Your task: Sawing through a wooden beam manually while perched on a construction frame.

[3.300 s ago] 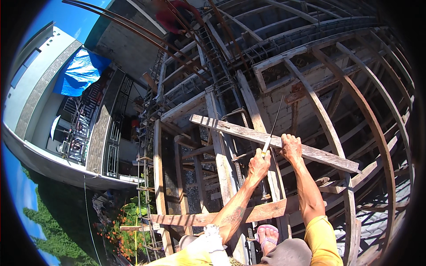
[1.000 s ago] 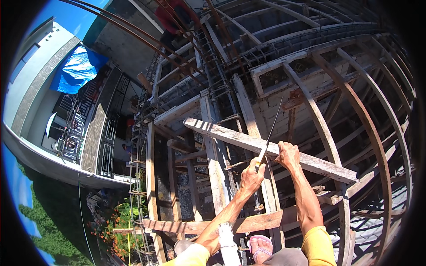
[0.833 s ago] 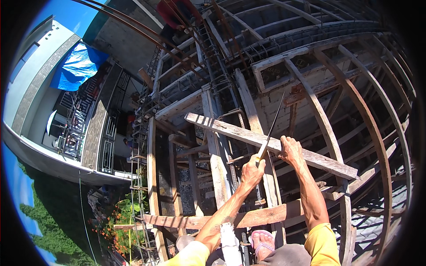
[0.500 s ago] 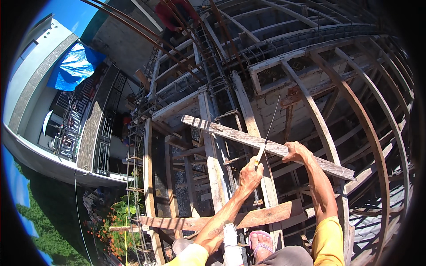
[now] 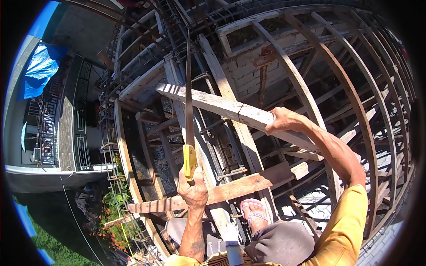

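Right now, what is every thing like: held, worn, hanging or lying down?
Left hand: closed on the saw.
Saw: held, pointing forward.
Right hand: holding the plank.
Plank: lying slanted across the beams, a dark line on it.
Pink sandal: worn on a foot.
Blue tarp: hanging, wrinkled.

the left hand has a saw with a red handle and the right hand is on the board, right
Not quite: the handle of the saw is yellow, not red, as the head view shows. The rest stands: the left hand has the saw, and the right hand is on the board.
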Demonstrator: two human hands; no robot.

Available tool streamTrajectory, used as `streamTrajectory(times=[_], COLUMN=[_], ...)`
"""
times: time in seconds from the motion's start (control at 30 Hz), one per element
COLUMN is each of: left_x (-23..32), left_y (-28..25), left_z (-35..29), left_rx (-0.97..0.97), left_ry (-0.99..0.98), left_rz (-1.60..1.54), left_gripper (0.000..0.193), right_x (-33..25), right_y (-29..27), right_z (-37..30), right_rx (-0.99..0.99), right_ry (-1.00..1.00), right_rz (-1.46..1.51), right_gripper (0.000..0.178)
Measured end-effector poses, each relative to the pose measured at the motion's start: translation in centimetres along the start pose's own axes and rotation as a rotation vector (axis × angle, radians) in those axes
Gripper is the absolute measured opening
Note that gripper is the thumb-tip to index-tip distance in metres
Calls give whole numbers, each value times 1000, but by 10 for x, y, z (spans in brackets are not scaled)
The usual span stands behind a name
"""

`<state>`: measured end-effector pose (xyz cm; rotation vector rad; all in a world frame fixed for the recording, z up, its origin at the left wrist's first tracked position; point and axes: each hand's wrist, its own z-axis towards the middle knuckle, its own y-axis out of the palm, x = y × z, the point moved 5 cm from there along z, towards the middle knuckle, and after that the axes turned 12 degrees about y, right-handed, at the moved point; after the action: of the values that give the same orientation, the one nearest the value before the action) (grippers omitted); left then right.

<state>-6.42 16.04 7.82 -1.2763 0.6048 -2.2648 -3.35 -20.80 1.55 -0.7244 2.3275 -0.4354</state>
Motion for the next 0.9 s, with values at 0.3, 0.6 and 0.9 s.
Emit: streamTrajectory(times=[0.3, 0.6, 0.9], left_x=[4, -9, -20], left_y=[-64, -44, -41], left_z=[-52, -51, -62], left_rx=[-20, 37, 10], left_ry=[-291, -408, -497], left_rz=[9, -285, -344], left_gripper=[17, 17, 20], right_x=[47, 47, 88], right_y=[-7, -127, -153], right_z=[-109, -211, -178], right_rx=[-2, 566, 763], right_ry=[73, -53, 137], right_rz=[348, 434, 177], right_gripper=[79, 73, 76])
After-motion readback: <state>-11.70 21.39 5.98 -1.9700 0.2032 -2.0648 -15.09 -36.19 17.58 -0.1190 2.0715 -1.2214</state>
